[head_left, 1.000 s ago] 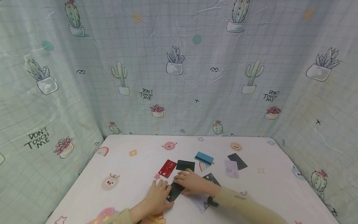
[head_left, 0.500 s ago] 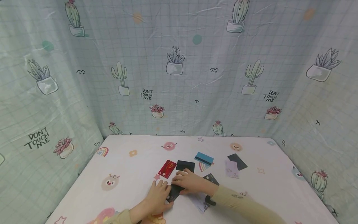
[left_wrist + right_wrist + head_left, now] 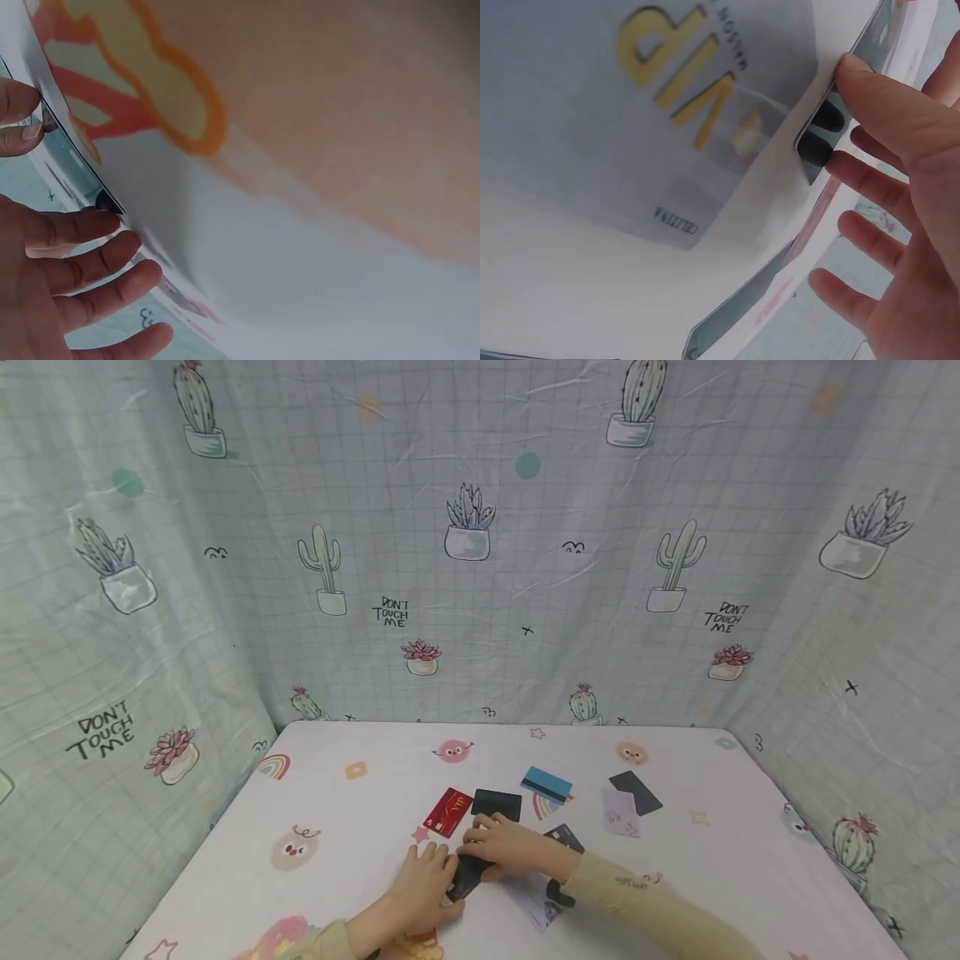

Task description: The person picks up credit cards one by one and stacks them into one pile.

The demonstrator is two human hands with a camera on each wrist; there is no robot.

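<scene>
A black card [image 3: 466, 878] lies low over the patterned tabletop between both hands. My left hand [image 3: 420, 887] holds its near left end, thumb and index finger at opposite edges, other fingers spread in the left wrist view. The right hand [image 3: 513, 847] pinches the far end of the same black card [image 3: 823, 126], thumb on one edge and index finger at a corner. Under the right wrist lies a pale card with gold VIP lettering [image 3: 694, 82], partly covered in the head view. Another black card [image 3: 497, 802] is just beyond the right fingertips.
Farther out lie a red VIP card [image 3: 448, 812], a blue card [image 3: 547, 783], and a lilac card [image 3: 622, 814] overlapping a dark grey one [image 3: 643, 795]. A dark chip card [image 3: 565, 837] is partly behind the right forearm. Curtains [image 3: 480, 593] enclose the back and sides.
The right hand has shifted slightly left, with the black card's far end in its fingers. My left hand stays almost still, and the other cards have not moved.
</scene>
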